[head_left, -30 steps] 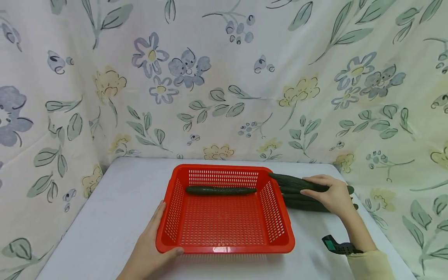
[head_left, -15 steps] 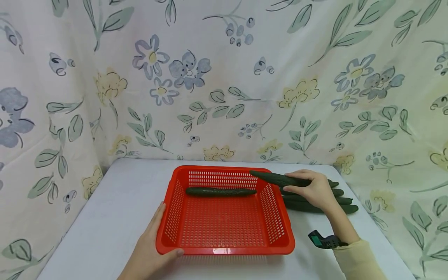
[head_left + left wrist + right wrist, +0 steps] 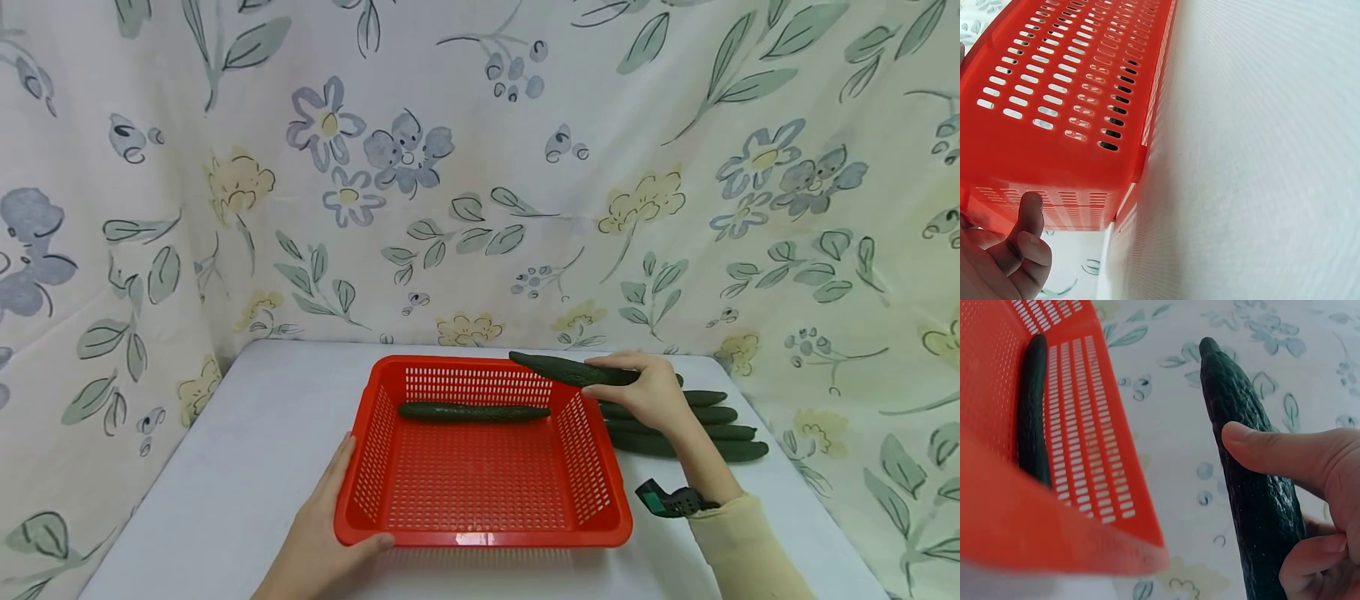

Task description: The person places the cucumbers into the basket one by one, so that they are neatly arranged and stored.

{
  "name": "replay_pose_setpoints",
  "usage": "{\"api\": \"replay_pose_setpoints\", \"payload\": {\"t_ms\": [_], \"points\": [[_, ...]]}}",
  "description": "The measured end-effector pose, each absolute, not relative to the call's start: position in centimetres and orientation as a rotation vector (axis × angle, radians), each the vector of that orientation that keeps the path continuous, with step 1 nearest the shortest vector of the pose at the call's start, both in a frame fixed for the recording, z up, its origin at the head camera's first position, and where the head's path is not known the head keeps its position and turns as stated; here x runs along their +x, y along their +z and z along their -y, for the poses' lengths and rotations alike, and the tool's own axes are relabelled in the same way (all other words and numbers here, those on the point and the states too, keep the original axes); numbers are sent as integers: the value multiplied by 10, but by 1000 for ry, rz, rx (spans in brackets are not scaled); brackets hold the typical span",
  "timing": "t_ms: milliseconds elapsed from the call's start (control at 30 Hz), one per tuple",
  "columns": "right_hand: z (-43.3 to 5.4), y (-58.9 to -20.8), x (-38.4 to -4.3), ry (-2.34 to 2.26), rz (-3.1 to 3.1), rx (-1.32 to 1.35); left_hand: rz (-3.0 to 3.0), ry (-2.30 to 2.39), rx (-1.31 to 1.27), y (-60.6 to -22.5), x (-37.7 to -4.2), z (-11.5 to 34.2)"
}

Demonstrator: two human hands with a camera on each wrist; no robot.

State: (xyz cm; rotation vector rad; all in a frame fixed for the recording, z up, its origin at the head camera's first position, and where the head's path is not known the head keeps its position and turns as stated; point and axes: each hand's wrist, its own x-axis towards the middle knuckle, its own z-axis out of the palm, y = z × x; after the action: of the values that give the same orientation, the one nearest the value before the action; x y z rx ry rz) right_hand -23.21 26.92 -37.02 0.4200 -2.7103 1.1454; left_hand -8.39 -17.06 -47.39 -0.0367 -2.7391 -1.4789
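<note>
My right hand (image 3: 637, 387) pinches a dark green cucumber (image 3: 562, 370) between thumb and fingers, its tip over the back right corner of a red plastic basket (image 3: 480, 537). In the right wrist view the thumb lies along the near side of this cucumber (image 3: 1247, 487), with fingers curled below. One more cucumber (image 3: 472, 412) lies inside the basket along its back wall. At the basket's left side my left hand (image 3: 318, 517) grips the front left corner, thumb on the front rim. The left wrist view has that hand's curled fingers (image 3: 1032, 215) against the slotted wall.
Several cucumbers (image 3: 738, 451) lie side by side on the white table (image 3: 247, 442), right of the basket and partly behind my right forearm. A floral cloth (image 3: 480, 167) hangs behind and at both sides of the table. A dark watch-like band (image 3: 678, 502) is on my right wrist.
My right hand has lifted a cucumber from the group on the right and carried it left, up to the basket's back right corner. The left hand and basket have stayed put.
</note>
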Motion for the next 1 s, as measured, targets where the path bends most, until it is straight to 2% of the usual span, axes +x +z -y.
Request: {"api": "replay_pose_setpoints", "payload": {"t_ms": [633, 1000], "points": [[-197, -358, -246, 1236, 2667, 632, 2739, -1432, -60, -475, -84, 172], [-150, -359, -247, 1216, 2721, 639, 2732, -1449, -62, -475, -84, 171]]}}
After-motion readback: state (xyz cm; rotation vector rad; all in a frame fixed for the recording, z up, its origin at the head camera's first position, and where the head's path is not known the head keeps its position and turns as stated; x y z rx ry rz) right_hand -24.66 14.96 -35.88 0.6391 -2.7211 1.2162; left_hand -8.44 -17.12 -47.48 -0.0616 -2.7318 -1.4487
